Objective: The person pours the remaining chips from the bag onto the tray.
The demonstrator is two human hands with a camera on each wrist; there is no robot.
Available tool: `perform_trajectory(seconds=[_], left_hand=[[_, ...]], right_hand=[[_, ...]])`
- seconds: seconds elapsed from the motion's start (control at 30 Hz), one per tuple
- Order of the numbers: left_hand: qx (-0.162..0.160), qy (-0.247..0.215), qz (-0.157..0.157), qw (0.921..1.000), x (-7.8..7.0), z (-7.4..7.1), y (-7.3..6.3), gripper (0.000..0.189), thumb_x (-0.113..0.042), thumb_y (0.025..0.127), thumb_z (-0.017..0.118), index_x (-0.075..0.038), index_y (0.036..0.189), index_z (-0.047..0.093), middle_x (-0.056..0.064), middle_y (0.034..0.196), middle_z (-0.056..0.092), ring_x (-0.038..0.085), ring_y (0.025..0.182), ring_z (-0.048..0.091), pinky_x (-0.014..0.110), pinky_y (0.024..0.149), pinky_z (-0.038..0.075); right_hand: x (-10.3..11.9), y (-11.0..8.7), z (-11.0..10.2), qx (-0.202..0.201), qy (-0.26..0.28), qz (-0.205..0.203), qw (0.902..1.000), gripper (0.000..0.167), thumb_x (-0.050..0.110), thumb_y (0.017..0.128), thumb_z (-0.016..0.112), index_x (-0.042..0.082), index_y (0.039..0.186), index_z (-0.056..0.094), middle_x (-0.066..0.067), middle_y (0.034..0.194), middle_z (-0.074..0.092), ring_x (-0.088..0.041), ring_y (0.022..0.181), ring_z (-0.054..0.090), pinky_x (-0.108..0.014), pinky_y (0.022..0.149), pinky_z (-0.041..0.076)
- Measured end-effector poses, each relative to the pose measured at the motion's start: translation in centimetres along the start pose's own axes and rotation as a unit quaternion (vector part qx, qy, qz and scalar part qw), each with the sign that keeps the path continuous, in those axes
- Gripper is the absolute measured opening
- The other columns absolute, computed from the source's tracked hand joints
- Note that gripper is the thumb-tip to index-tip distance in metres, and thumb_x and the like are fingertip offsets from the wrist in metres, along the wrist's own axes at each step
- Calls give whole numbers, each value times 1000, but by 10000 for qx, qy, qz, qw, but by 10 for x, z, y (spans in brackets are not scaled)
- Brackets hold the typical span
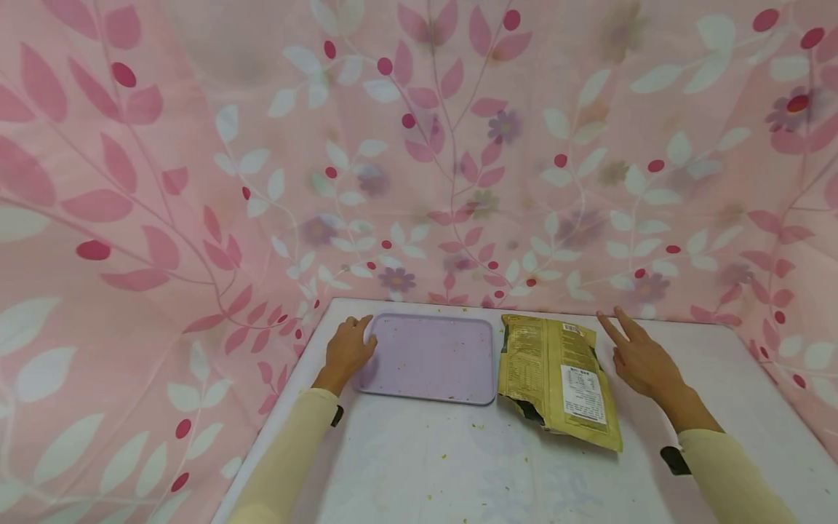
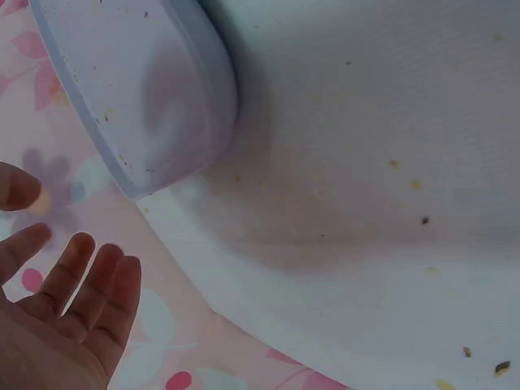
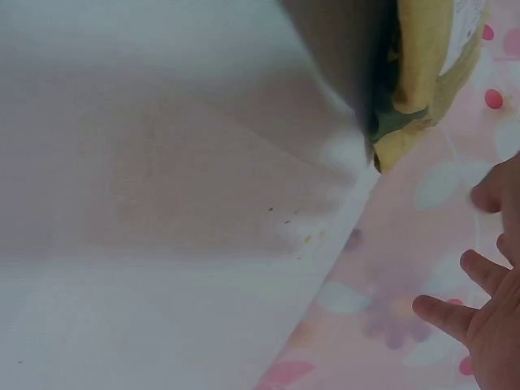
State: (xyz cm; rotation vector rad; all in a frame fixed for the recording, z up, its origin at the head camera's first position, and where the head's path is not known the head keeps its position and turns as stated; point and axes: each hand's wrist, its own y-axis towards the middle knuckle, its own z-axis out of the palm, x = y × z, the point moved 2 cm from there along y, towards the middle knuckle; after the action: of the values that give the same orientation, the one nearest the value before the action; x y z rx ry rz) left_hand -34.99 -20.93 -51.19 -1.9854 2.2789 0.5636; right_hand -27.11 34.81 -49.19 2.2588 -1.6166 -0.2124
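Note:
A shallow lilac tray (image 1: 428,360) with a few crumbs on it lies toward the back of the white table. Just off its left edge is my left hand (image 1: 347,353), fingers loosely bent and holding nothing. The left wrist view shows that hand (image 2: 77,313) apart from the tray (image 2: 191,106). Right of the tray lies a gold foil food packet (image 1: 556,378) with a white printed label, its torn end toward me. Beside the packet's right side my right hand (image 1: 644,360) hovers with two fingers stretched out. The right wrist view has it (image 3: 496,301) away from the packet (image 3: 422,73).
Small yellowish and dark crumbs are scattered over the white table (image 1: 406,466), mostly in front of the tray and packet. A pink floral curtain (image 1: 458,182) rises behind the table's back edge and along both sides.

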Motion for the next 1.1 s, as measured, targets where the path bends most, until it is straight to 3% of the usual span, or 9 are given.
perform_trajectory(seconds=[0.07,0.17,0.3,0.4,0.57,0.83,0.9,0.97,1.1], left_hand=[[11,-117,-178,9998,7,1,-6,44,-26,91,61,-15,133,59,12,111,56,29,89,58,47,73,50],[182,-234,-459,9985,16,7,-15,39,-24,91,62,-13,128,62,12,108,58,27,78,59,46,72,50],[498,-418,-653,9957,22,17,-22,37,-20,91,61,-9,126,62,10,98,61,25,77,58,46,71,49],[661,-567,-622,9943,24,22,-23,36,-13,90,61,-6,125,64,7,86,63,22,74,56,43,69,49],[735,-623,-597,9936,26,24,-22,37,-6,88,63,-2,125,66,3,79,65,18,69,54,37,66,47],[710,-535,-583,9943,24,23,-22,36,-6,88,66,-4,124,67,13,108,69,21,76,54,36,67,46],[725,-544,-596,9941,23,22,-22,36,-6,89,65,-4,124,67,15,115,68,21,77,54,35,66,45],[772,-629,-634,9930,23,22,-23,36,-7,90,65,-4,126,66,16,120,66,21,77,54,34,64,45],[810,-772,-644,9916,24,21,-23,37,-7,91,64,-3,128,64,17,124,64,19,74,54,30,61,44]], right_hand=[[-3,-5,8,235,62,-159,9996,90,-6,81,63,14,157,18,-25,155,20,-50,124,38,-42,56,49],[-4,-10,24,530,195,-243,9981,102,-9,74,72,16,157,17,-23,157,18,-49,126,36,-42,61,51],[2,-10,42,520,163,-778,9955,92,-2,77,77,14,154,29,-23,155,23,-46,128,37,-60,82,47],[5,-6,48,280,-23,-1277,9914,78,4,81,76,13,149,39,-21,152,31,-43,127,40,-57,80,49],[8,-8,56,229,83,-1517,9881,76,7,81,75,15,149,41,-17,152,35,-41,127,41,-56,79,50],[18,-8,45,222,1487,-692,9862,60,-1,90,63,15,146,48,-15,145,46,-44,127,41,-60,91,40],[19,-6,34,109,1845,-404,9819,57,-8,89,60,13,142,52,-17,139,52,-43,123,47,-57,87,44],[19,-4,21,-56,2202,20,9754,47,-10,91,54,5,135,58,-22,126,61,-38,105,58,-47,76,50],[16,-4,-1,-80,2794,1015,9548,34,15,103,48,-5,127,60,-25,108,66,-14,83,60,-35,63,47]])
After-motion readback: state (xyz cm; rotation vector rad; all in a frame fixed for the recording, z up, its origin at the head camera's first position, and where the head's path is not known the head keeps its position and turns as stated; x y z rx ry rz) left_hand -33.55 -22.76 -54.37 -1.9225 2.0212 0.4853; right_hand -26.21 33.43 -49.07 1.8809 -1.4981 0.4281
